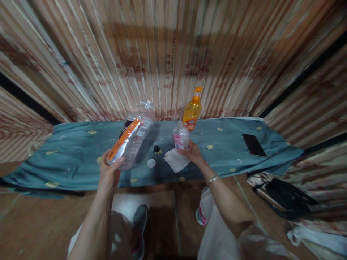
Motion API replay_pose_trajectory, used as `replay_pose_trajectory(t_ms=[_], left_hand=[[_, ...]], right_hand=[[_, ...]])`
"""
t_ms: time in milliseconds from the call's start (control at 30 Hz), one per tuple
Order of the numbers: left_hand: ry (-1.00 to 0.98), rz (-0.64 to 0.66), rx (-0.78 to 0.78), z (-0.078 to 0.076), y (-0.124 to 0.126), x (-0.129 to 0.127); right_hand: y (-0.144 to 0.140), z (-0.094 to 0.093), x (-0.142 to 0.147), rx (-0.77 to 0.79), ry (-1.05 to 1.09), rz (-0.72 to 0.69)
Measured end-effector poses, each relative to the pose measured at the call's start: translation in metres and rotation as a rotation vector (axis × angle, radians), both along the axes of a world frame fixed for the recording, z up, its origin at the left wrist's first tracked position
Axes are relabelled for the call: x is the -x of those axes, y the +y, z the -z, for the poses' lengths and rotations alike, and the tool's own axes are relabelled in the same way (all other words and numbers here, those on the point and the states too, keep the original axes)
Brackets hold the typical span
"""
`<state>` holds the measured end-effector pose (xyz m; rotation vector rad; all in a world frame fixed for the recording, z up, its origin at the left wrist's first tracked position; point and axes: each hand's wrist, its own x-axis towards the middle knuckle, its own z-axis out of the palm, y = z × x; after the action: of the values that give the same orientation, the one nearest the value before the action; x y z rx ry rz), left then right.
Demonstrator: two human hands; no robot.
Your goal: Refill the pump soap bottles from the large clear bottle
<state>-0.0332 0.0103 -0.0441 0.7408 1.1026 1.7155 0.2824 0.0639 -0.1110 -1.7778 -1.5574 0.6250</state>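
Observation:
My left hand (111,167) is closed around the lower end of a large clear plastic bottle (135,135) with an orange and black label. That bottle leans away to the right, its open neck at the top. In my right hand (192,152) is a smaller clear plastic bottle (181,136) with pink print, gripped near its base. A white cloth with a scalloped edge (176,160) lies just below the small bottle. Between the two hands are a small black cap (156,148) and a round white lid (151,163) on the tablecloth.
An orange pump bottle (192,112) of yellow liquid stands behind the small bottle. A black phone (254,145) lies on the right of the green-blue tablecloth (222,159). Striped curtains (151,54) hang behind and at both sides. A black bag (287,196) sits at the lower right.

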Motion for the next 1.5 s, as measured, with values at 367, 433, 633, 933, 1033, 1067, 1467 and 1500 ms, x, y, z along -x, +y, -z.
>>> replay_pose_trajectory(t_ms=[367,433,633,933,1033,1067,1467,1500], left_hand=[[-0.171,0.128,0.037,-0.021,-0.010,-0.010],[-0.204,0.150,0.034,-0.021,-0.011,-0.011],[-0.201,0.164,0.056,-0.019,-0.011,-0.015],[-0.191,0.232,0.071,-0.022,-0.014,-0.020],[-0.190,0.227,0.071,-0.021,-0.013,-0.019],[-0.190,0.220,0.070,-0.021,-0.013,-0.018],[-0.134,0.123,0.020,-0.024,-0.018,-0.003],[-0.141,0.119,0.017,-0.024,-0.017,-0.002]], right_hand=[[-0.002,-0.001,0.000,0.008,0.015,-0.009],[-0.003,-0.001,0.000,0.002,0.022,-0.014],[-0.006,-0.004,-0.003,-0.031,0.047,0.013],[-0.017,-0.004,0.004,-0.042,0.078,-0.116],[-0.021,-0.005,0.008,-0.026,0.047,-0.118],[-0.022,-0.006,0.009,-0.020,0.035,-0.113],[-0.019,-0.004,0.014,0.005,-0.053,-0.085],[-0.019,-0.003,0.014,0.004,-0.056,-0.087]])
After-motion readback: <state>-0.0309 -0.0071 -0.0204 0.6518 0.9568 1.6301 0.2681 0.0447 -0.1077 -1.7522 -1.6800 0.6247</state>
